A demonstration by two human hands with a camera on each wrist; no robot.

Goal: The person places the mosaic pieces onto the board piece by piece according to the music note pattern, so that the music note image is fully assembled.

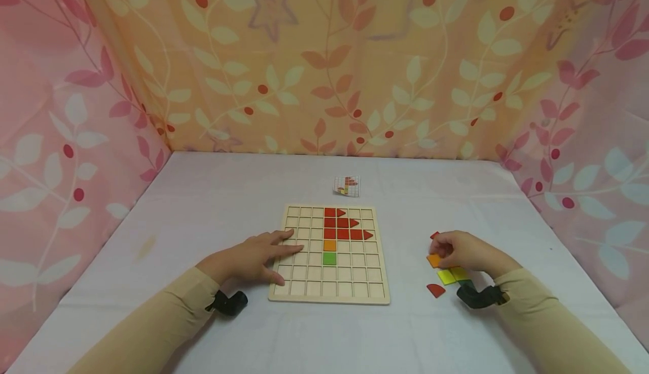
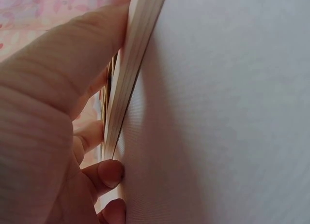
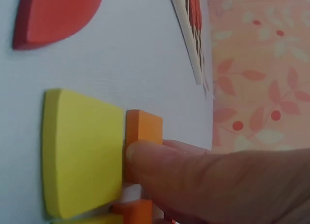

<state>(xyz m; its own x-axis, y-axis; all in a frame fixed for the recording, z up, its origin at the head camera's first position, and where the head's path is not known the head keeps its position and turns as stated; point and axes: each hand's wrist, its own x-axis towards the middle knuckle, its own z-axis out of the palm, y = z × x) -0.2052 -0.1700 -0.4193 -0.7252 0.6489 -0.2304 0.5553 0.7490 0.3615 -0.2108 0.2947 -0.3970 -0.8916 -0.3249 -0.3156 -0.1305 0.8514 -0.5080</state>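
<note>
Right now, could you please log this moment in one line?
left hand: resting on pale wooden grid board; right hand: touching flat orange tile

Here we are in a small fabric-screened booth (image 1: 405,41)! Straight ahead, a yellow-orange cloth backdrop (image 1: 284,120) printed with leaves and red berries; a pink leaf-print cloth wall (image 1: 30,103) flanks the left, a matching pink cloth wall (image 1: 598,137) the right, all enclosing this white cloth-covered surface (image 1: 228,199).

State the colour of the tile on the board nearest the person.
The tile is green, seen best in the head view.
</note>
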